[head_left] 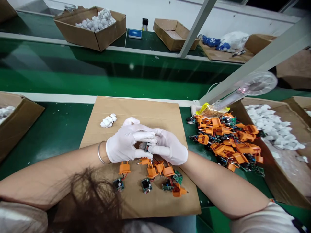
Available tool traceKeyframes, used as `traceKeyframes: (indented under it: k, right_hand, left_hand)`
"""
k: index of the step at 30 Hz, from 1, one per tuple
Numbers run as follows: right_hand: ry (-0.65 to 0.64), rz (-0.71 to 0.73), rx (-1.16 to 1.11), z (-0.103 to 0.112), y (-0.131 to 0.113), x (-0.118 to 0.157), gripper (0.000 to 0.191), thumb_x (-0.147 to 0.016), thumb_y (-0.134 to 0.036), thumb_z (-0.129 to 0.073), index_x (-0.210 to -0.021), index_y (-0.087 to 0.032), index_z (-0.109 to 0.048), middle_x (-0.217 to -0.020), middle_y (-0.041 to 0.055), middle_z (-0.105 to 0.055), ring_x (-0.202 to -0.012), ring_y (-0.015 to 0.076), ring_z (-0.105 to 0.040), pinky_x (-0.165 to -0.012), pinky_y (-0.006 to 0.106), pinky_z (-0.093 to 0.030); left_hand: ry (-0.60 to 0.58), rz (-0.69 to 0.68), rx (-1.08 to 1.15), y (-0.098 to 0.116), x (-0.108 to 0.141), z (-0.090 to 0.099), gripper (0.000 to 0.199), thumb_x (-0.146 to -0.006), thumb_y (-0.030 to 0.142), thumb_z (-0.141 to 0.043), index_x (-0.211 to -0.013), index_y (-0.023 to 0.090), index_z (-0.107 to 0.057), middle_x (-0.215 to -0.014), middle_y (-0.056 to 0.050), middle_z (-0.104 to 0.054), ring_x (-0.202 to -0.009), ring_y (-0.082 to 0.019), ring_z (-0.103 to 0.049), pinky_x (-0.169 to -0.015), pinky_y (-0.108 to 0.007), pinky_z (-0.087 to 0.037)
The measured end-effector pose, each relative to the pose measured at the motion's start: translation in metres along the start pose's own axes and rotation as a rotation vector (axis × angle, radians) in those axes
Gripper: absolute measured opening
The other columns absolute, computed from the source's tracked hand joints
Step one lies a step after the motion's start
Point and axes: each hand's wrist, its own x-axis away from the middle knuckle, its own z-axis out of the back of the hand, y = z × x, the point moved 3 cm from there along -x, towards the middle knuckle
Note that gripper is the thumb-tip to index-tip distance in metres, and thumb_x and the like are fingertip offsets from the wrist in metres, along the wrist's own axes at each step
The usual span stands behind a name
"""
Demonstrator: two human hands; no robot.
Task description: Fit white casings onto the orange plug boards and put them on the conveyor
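Both my hands wear white gloves and meet above a cardboard sheet (136,108). My left hand (128,140) and my right hand (170,147) are closed around a small circuit board (146,147), which mostly hides between the fingers. Whether a white piece is pinched with it I cannot make out. Just below the hands lie orange plug housings (152,172) wired to green and black boards (146,185). Another orange housing (124,168) with its board (118,183) lies to the left. A few small white pieces (108,121) rest on the sheet beyond my left hand.
At right are a heap of orange housings with boards (225,139), a yellow-edged bag (211,110), a clear round-headed device (259,83) and a carton of white pieces (279,126). A carton (19,119) stands left. Cartons (97,38) line the back shelf behind a slanted post (198,27).
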Motion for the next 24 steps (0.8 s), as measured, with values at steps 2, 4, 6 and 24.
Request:
traceKeyframes:
  k: [2,4,6,24]
  right_hand:
    - [0.013,-0.002,0.036,0.0012,0.004,0.0014,0.042,-0.072,-0.023,-0.096,-0.104,-0.019,-0.069,-0.082,-0.002,-0.074,-0.072,0.0115,-0.069,-0.07,0.025,-0.057]
    - [0.032,0.009,0.048,0.0022,0.0065,0.0019,0.039,-0.073,-0.026,-0.095,-0.101,-0.019,-0.068,-0.08,-0.0028,-0.072,-0.071,0.0109,-0.067,-0.069,0.025,-0.056]
    - [0.036,0.012,0.036,0.0025,0.007,0.0017,0.039,-0.074,-0.028,-0.095,-0.101,-0.019,-0.067,-0.082,-0.0029,-0.071,-0.072,0.0114,-0.066,-0.069,0.025,-0.055]
    - [-0.014,0.061,0.016,-0.0016,0.0025,0.0,0.043,-0.069,-0.025,-0.098,-0.096,-0.022,-0.064,-0.077,-0.0059,-0.065,-0.073,0.0104,-0.063,-0.073,0.025,-0.055]
  left_hand:
    - [-0.016,0.005,-0.023,0.0032,0.0003,-0.0007,0.072,-0.089,0.051,-0.083,-0.149,0.034,-0.046,-0.121,-0.007,-0.08,-0.101,-0.025,-0.079,-0.104,-0.051,-0.048]
    - [-0.018,0.02,-0.041,0.0051,0.0003,-0.0009,0.069,-0.089,0.05,-0.083,-0.147,0.034,-0.048,-0.121,-0.006,-0.08,-0.1,-0.024,-0.078,-0.105,-0.05,-0.046]
    - [-0.012,0.036,-0.049,0.0059,-0.0001,-0.0006,0.065,-0.09,0.05,-0.082,-0.144,0.033,-0.05,-0.123,-0.005,-0.08,-0.101,-0.022,-0.078,-0.107,-0.049,-0.045]
    - [-0.024,0.083,-0.048,0.0072,-0.003,0.0006,0.046,-0.093,0.034,-0.076,-0.134,0.035,-0.056,-0.127,-0.005,-0.078,-0.108,-0.023,-0.077,-0.103,-0.049,-0.052]
